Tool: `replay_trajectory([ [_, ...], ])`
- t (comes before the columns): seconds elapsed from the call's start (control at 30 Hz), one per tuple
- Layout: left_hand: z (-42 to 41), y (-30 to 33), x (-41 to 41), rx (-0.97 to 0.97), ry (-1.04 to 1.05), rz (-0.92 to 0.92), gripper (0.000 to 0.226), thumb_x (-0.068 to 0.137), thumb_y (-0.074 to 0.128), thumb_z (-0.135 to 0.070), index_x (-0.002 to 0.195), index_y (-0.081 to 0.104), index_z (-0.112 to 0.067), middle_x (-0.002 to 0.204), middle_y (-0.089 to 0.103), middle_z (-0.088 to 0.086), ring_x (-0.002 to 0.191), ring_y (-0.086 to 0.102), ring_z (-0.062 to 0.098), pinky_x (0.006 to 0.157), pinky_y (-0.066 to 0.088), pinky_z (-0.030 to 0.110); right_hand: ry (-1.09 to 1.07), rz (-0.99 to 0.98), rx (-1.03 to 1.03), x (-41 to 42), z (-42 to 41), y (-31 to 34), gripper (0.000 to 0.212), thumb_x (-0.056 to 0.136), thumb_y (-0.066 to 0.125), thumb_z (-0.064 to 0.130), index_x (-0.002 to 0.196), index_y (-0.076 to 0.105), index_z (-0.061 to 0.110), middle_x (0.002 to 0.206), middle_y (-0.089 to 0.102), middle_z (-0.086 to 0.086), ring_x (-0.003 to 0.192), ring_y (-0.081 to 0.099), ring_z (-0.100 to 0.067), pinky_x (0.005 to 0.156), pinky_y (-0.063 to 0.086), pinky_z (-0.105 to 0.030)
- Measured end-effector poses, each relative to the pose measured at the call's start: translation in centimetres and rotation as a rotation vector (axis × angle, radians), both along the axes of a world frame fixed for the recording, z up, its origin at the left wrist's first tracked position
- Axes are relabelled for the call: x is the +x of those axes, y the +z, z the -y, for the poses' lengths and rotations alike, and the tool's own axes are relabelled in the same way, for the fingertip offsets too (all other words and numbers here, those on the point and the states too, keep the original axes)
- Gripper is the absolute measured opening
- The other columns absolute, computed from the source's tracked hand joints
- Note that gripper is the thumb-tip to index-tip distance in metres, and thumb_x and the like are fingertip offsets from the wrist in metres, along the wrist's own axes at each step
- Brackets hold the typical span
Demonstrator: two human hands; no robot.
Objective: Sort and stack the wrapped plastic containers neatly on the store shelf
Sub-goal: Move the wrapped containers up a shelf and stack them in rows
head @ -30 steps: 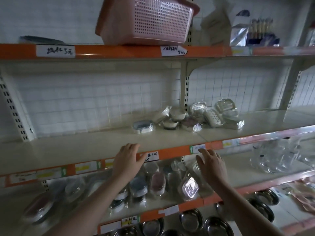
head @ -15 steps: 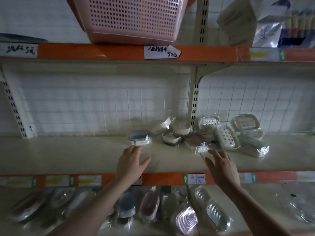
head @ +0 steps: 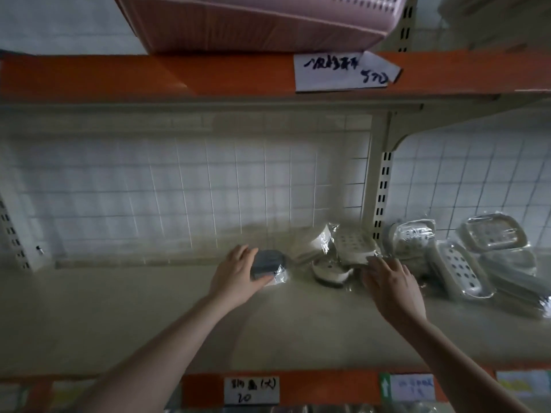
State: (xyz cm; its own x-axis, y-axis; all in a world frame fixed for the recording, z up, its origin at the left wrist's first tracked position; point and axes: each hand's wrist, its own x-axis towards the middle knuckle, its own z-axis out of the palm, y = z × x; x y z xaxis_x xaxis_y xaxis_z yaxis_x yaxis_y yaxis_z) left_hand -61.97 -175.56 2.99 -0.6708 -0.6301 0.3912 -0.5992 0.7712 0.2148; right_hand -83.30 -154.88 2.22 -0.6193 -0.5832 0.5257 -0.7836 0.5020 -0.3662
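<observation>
Left hand [head: 237, 277]: gripping the grey box [head: 266, 264].
Right hand [head: 392, 286]: fingers straight, touching the white box [head: 354, 245].
Handling: probably light, slippery wrap; grip the stiff sides.

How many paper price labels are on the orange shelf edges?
4, possibly more hidden. One handwritten label on the upper edge. Three on the lower edge: a handwritten one at centre, a bluish one to its right, a blurred yellowish one far right.

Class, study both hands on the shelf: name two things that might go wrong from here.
1. The left hand grips the grey wrapped container by its end only; the glossy wrap might slip.
2. The right hand reaches into a loose heap; pulling the white perforated container may tip the leaning containers beside it.
</observation>
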Motion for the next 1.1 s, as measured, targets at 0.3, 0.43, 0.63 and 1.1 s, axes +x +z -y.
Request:
replay_trajectory([
  [0.3, 5.2, -1.5, -3.7, 0.080, -0.039, 0.258, 0.115, 0.053, 0.006, -0.084, 0.152, 0.014, -0.025, 0.160, 0.005, 0.005, 0.147, 0.004, 0.021, 0.117, 0.010, 0.034, 0.021, -0.051, 0.004, -1.8, 4.5, 0.9, 0.040, 0.086, 0.065, 0.023, 0.123, 0.058, 0.011, 0.114, 0.057, -0.019, 0.104, 0.054, -0.038, 0.085, 0.043, -0.041],
  [0.43, 6.0, -3.6, -4.2, 0.067, -0.018, 0.327, 0.111, 0.052, -0.002, -0.080, 0.150, 0.015, -0.031, 0.159, 0.012, -0.001, 0.146, 0.008, 0.019, 0.115, 0.017, 0.040, 0.108, -0.101, 0.039, -2.5, 6.1, 1.5, 0.051, 0.083, 0.066, 0.026, 0.132, 0.052, 0.016, 0.127, 0.052, -0.014, 0.114, 0.051, -0.036, 0.092, 0.042, -0.041],
  [0.63, 5.4, -3.4, -2.9, -0.023, 0.084, 0.286, 0.089, 0.062, 0.009, -0.080, 0.135, 0.038, -0.039, 0.138, 0.041, -0.007, 0.130, 0.037, 0.017, 0.103, 0.030, 0.035, 0.257, -0.215, 0.163, -2.6, 8.4, 2.3, 0.060, 0.086, 0.063, 0.029, 0.141, 0.039, 0.028, 0.149, 0.034, -0.006, 0.135, 0.034, -0.027, 0.105, 0.031, -0.041],
  [1.1, 6.5, -3.9, 4.4, -0.061, 0.282, 0.074, 0.077, 0.057, 0.026, -0.079, 0.098, 0.063, -0.025, 0.098, 0.051, 0.003, 0.100, 0.049, 0.028, 0.084, 0.036, 0.036, 0.532, -0.324, 0.177, -1.1, 13.8, 0.9, 0.043, 0.066, 0.072, 0.014, 0.108, 0.063, 0.016, 0.103, 0.064, -0.005, 0.104, 0.057, -0.032, 0.091, 0.039, -0.036],
])
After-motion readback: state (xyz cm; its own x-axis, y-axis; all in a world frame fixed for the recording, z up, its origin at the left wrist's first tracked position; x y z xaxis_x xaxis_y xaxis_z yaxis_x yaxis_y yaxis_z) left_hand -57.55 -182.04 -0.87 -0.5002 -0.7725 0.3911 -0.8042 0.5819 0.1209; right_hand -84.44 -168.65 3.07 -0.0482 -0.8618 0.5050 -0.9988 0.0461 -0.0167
